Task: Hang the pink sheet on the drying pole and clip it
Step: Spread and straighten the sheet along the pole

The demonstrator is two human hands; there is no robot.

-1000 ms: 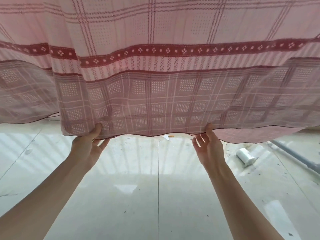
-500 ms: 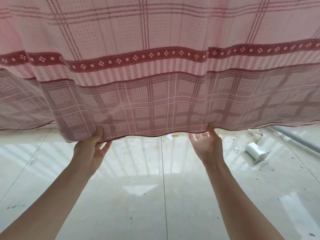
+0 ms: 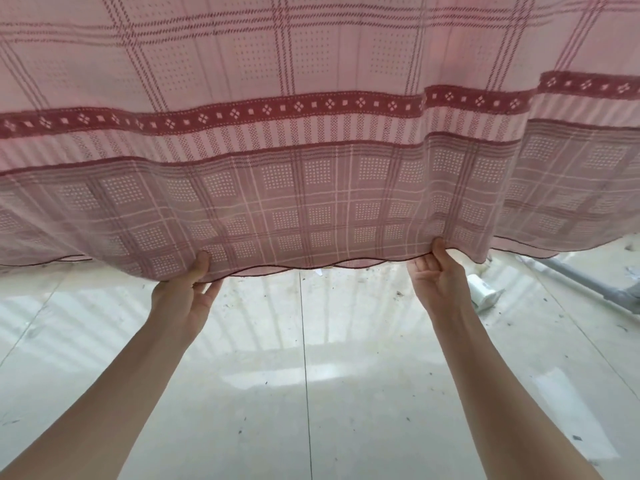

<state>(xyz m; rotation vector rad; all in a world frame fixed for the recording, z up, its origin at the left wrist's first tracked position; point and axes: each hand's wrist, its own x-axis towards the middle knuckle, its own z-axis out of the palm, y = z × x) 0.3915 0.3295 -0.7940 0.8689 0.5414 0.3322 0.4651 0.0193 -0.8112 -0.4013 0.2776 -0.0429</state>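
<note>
We hold the sheet by its lower hem, which hangs above the floor. Our left hand pinches the hem, thumb on the cloth; our right hand pinches it further along the same hem. The pole and clips are out of view. A hard tug downward could likely drag the sheet off its unseen support, and a dropped hem could land on the floor's grit, near the white roll beside our right hand.
</note>
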